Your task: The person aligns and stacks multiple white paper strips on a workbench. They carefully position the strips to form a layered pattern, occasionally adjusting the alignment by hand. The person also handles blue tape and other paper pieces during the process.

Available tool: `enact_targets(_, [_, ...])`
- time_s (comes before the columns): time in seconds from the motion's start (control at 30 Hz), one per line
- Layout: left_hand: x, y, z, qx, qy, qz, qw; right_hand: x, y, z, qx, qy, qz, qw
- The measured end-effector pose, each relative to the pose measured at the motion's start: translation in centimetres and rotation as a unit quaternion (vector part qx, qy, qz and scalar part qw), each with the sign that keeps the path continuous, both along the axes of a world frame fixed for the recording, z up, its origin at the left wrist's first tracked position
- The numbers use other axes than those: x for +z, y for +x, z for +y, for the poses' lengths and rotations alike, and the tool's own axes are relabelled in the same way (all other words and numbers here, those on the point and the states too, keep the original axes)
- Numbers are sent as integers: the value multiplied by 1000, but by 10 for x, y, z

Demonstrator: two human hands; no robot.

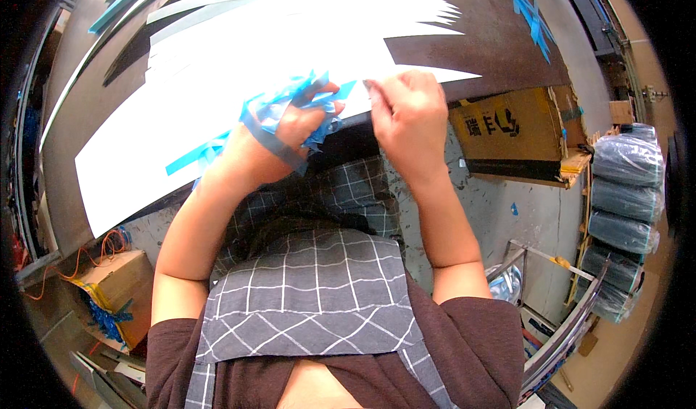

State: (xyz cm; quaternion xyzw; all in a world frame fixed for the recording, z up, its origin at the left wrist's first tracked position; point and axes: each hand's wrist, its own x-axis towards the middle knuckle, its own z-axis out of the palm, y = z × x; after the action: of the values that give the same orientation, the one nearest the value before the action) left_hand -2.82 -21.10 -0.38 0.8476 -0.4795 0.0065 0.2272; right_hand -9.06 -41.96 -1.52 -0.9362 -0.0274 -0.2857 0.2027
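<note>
While the left hand (288, 130) clutches a crumpled bundle: its fingers are curled around blue film (272, 105), and one band of it crosses the back of the hand.

Right hand (415, 115): curled narrow, thumb and forefinger close together at the near edge of the white sheets (130, 155); whether anything is pinched there, I cannot tell.

Blue film: mostly bunched in the left hand, above the near edge of the sheets, with a blue patch (348, 90) between the hands and a strip (190, 157) trailing beside the left wrist.

White sheets: lying on the dark table (493, 54), overlapping, with pointed ends toward the right (the glare hides most of their surface).

Peeling: judging by the two hands, the step looks like lifting film near that edge; a low, even pull, folded back along the strip, should suit thin material better than an upward jerk.

Sheet edge: steadying the sheet close to where film meets it would likely keep it from sliding or creasing.

Loose bundle: the band over the left hand could snag, so shedding the gathered film now and then seems wise.

Pointed tips: these look easy to bend, so keep sideways tugs off them.
</note>
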Motion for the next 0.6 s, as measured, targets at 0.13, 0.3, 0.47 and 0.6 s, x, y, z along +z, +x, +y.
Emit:
enact_targets(0.13, [1,2,2,-12,23,-34,999,4,-4,6,37,-3,-10,999])
enact_targets(0.3, [0,3,2,-16,26,-30,999,4,-7,10,77,-11,-3,997])
enact_targets(0.47, [-2,4,1,-18,5,-36,999,-1,0,2,33,21,-18,999])
enact_targets(0.6, [-4,6,5,-33,24,-38,998,5,-5,6,77,61,-9,995])
